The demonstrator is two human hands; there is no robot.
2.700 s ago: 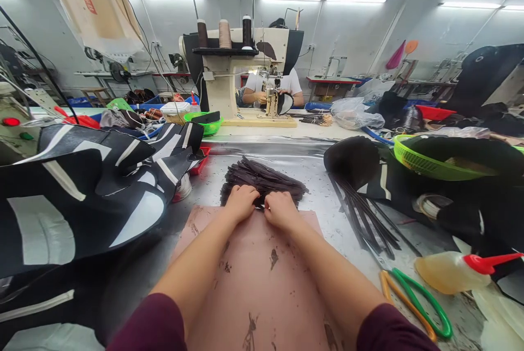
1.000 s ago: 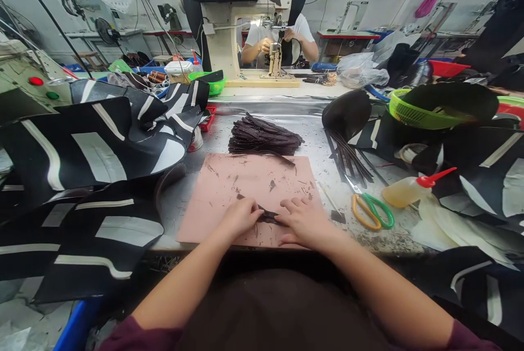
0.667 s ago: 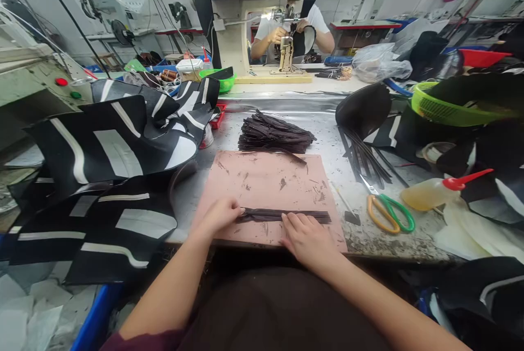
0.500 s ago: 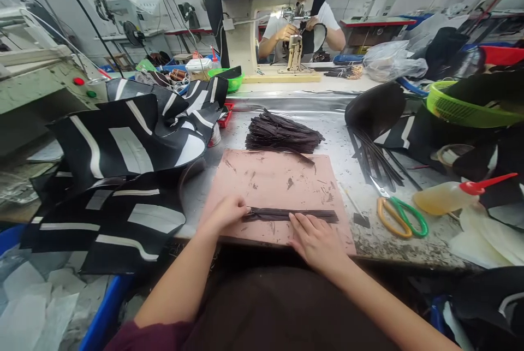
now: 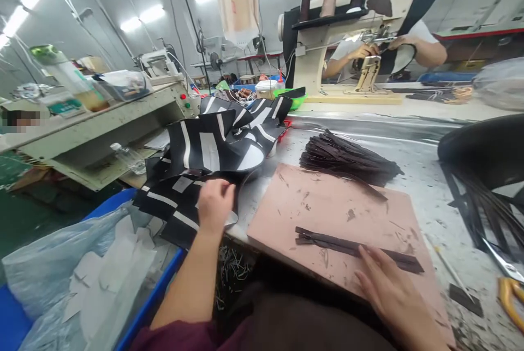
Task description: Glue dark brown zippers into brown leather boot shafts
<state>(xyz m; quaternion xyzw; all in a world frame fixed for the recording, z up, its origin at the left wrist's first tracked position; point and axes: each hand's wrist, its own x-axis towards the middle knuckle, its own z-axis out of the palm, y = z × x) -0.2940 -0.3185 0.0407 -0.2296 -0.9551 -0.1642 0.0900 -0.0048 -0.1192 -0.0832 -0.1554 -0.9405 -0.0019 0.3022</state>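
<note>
The right hand (image 5: 387,285) lies with its fingers extended side by side and slightly bent, the thumb a little apart, the fingertips resting on a dark strip (image 5: 327,242). The strip runs to both sides of those fingertips, across the near half of a pink board (image 5: 286,209), its left end parted in two.

The left hand (image 5: 215,203) is up off the board, to its left, fingers curled and thumb against forefinger; whether anything is pinched there, one cannot tell. Black pieces with white bands (image 5: 228,154) crowd the space behind and around these fingers. Below and left of them is a blue bin (image 5: 164,284) of pale scraps.

Beyond the right fingers sits a heap of dark strips (image 5: 347,160), one loose strip (image 5: 370,187) lying over the board's far edge. To their right, off the board, are a small dark square (image 5: 466,299) and orange-handled scissors (image 5: 505,285). Farthest ahead stands a sewing machine (image 5: 311,67), a co-worker's hands (image 5: 358,52) behind it.
</note>
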